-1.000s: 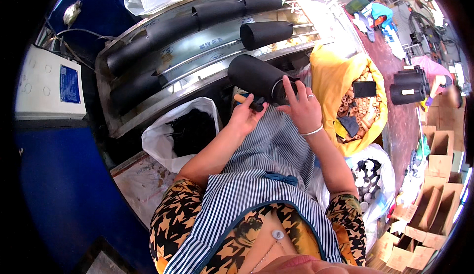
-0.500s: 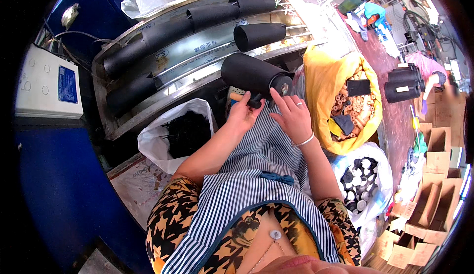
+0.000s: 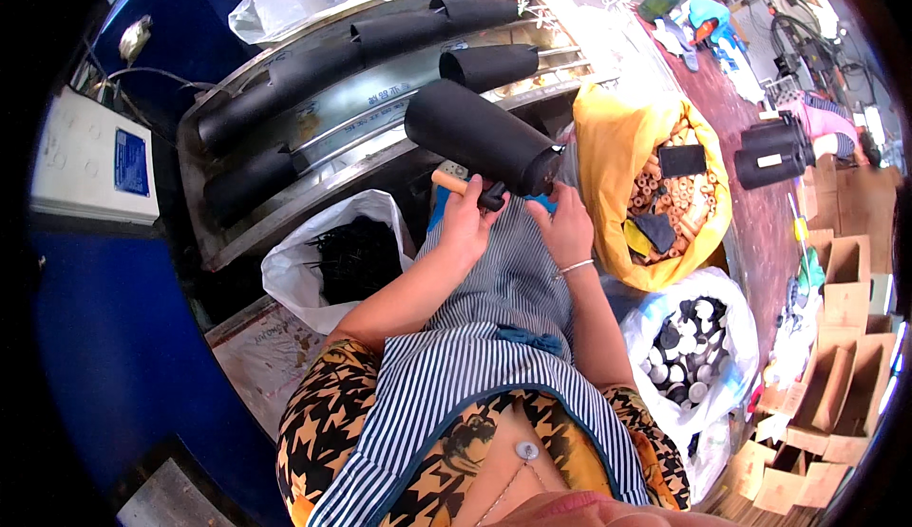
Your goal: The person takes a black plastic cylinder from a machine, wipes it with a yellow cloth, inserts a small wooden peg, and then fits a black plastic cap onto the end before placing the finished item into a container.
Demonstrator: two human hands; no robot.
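A large black tube (image 3: 475, 133) lies slantwise ahead of me, its near end pointing down to the right. My left hand (image 3: 465, 221) is closed round a tan cylindrical piece (image 3: 449, 181) with a black rounded piece (image 3: 492, 196) at its other side; whether the two are joined is hidden by my fingers. At the tube's near end, my right hand (image 3: 567, 226) has its fingers bent and drawn together against the rim. What lies between those fingertips is too small to make out.
Several black tubes (image 3: 318, 68) sit in a metal-framed trough (image 3: 261, 202) beyond. A white bag (image 3: 285, 275) of black pieces stands left. On the right are a yellow bag (image 3: 594, 176) of tan spools, with a phone (image 3: 682, 160) on top, and a white bag (image 3: 736, 375) of caps.
My right hand's fingers have gone from spread to bent at the tube's end. The tube has tilted, its near end turning downward. My left hand keeps its hold.
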